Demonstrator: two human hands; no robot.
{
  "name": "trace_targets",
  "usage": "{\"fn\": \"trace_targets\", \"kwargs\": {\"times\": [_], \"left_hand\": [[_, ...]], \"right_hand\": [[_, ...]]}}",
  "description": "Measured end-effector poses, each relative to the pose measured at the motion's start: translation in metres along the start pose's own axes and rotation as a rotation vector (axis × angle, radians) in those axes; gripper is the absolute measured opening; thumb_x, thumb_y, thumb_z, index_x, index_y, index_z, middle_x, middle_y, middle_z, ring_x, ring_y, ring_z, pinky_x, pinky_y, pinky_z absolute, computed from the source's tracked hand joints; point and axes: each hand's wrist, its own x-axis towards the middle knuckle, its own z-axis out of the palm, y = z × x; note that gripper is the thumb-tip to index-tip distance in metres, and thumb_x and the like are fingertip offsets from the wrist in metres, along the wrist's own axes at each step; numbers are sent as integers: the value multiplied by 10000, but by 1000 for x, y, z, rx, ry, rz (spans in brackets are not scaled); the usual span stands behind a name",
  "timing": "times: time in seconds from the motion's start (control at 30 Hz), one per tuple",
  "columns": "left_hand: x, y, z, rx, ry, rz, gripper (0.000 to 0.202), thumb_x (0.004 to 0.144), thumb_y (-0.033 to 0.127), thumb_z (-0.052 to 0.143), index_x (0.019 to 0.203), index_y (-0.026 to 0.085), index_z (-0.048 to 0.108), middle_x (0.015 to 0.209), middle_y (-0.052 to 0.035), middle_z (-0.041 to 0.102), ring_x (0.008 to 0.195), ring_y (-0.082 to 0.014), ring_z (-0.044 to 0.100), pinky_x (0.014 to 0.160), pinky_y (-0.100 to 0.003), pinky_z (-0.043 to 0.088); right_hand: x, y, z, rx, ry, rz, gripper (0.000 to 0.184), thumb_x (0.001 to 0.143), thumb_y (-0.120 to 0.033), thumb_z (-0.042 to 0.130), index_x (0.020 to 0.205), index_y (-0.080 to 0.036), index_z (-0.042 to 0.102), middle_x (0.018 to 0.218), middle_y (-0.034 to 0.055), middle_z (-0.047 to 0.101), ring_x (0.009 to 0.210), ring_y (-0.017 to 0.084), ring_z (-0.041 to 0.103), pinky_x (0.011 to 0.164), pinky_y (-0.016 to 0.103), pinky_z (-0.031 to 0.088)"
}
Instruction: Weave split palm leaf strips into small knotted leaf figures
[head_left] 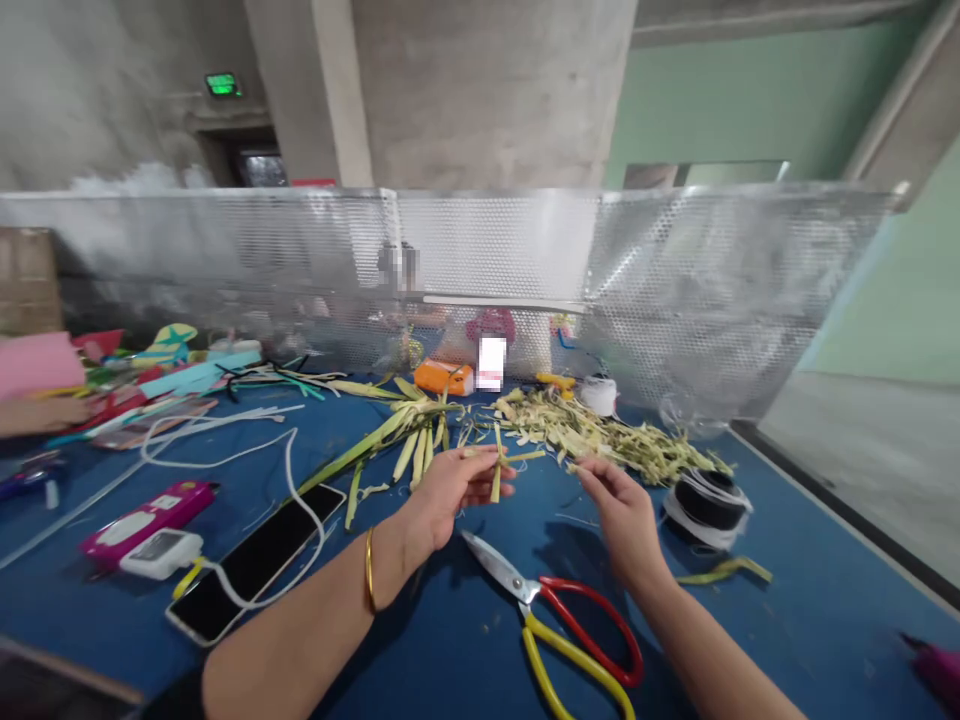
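Above the middle of the blue table, my left hand (450, 490), with a gold bangle at the wrist, is closed on a small cross of pale green leaf strips (529, 456). One strip stands upright and another points right. My right hand (621, 508) is a short way to the right, thumb and fingertips pinched together. A tiny pale bit shows at those fingertips, too small to name. Below and between my hands lie scissors (517, 580) with one red and one yellow handle. Long dried leaves (405, 445) lie just beyond my left hand.
A heap of leaf scraps (600, 430) spreads behind my right hand, with a black-and-white spool (706, 508) beside it. A phone (255, 565) with a white cable lies left. An orange pack (444, 377) stands before a perforated screen (495, 240). Another person's hand (45, 412) is far left.
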Motion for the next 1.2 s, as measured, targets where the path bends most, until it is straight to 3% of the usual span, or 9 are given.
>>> {"fn": "trace_targets", "kwargs": {"times": [0.17, 0.3, 0.47, 0.63, 0.77, 0.93, 1.0, 1.13, 1.2], "left_hand": [[-19, -5, -19, -166, 19, -17, 306, 869, 342, 590, 1052, 101, 627, 922, -152, 751, 736, -190, 728, 673, -255, 543], [-21, -6, -20, -243, 26, -59, 315, 895, 364, 542, 1042, 99, 624, 896, -150, 753, 733, -201, 730, 681, -270, 545], [-23, -9, -17, -259, -23, -64, 534, 873, 585, 498, 1058, 106, 643, 880, -147, 755, 728, -196, 727, 699, -265, 533], [-23, -15, -16, -264, -53, -70, 569, 844, 630, 501, 1019, 118, 676, 838, -129, 756, 737, -205, 723, 742, -309, 528], [-23, -18, -13, -200, -47, -47, 320, 807, 458, 650, 914, 161, 703, 832, -101, 757, 713, -182, 707, 752, -318, 523], [-23, -18, -9, -159, -32, -59, 156, 770, 275, 697, 886, 172, 713, 786, -71, 751, 660, -153, 696, 722, -296, 519], [-24, -18, -8, -146, -22, -64, 140, 795, 261, 668, 880, 159, 712, 784, -78, 748, 650, -148, 695, 715, -291, 519], [-25, -18, -8, -158, 5, -56, 155, 820, 260, 644, 893, 139, 709, 814, -105, 748, 663, -156, 699, 715, -300, 528], [-25, -18, -8, -167, 4, -58, 166, 839, 278, 628, 890, 137, 699, 825, -115, 748, 670, -166, 704, 713, -305, 531]], "right_hand": [[-8, -6, 2, -20, -29, 40, 284, 654, -452, 760, 753, -195, 689, 815, 43, 693, 848, 236, 597, 800, 351, 454], [-10, -41, 14, -60, -106, -75, 204, 717, -402, 734, 750, -210, 673, 952, 54, 696, 958, 243, 599, 871, 368, 435], [-13, -74, 38, -227, -306, -200, 151, 772, -372, 679, 728, -227, 668, 1086, 68, 678, 1077, 269, 574, 973, 428, 373], [-20, -57, 42, -212, -344, -26, 182, 730, -393, 694, 718, -214, 671, 949, 72, 706, 988, 275, 604, 898, 394, 418], [-24, -42, 40, -194, -313, 68, 226, 716, -424, 695, 746, -201, 684, 749, 37, 678, 730, 202, 580, 679, 309, 451], [-27, -40, 42, -145, -349, 43, 190, 715, -381, 718, 742, -195, 685, 765, 29, 689, 733, 186, 591, 690, 296, 465], [-25, -42, 39, -127, -292, 6, 172, 722, -362, 725, 754, -196, 695, 800, 35, 698, 764, 190, 604, 717, 305, 472], [-14, -47, 27, -16, 19, -111, 169, 720, -334, 746, 806, -196, 704, 807, 33, 688, 800, 192, 613, 762, 328, 477], [-11, -49, 24, 1, 104, -154, 170, 723, -331, 746, 811, -193, 700, 797, 34, 680, 801, 195, 613, 765, 337, 479]]}}
